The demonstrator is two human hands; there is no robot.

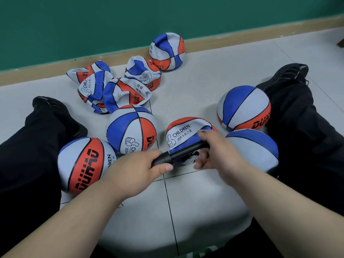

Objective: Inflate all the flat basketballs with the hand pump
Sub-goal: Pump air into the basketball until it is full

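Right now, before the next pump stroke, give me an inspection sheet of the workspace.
Surface: pale tiled floor with dark grout lines.
Job's things: black hand pump set against a part-flat ball; four round balls; a heap of about four crumpled balls; one dented ball by the wall.
Clutter: nothing seen.
Hands: left hand grips the pump's near end; right hand grips its far end at the part-flat ball.
Cables: nothing seen.
Surroundings: green wall, tan skirting, the person's black-trousered legs on either side.
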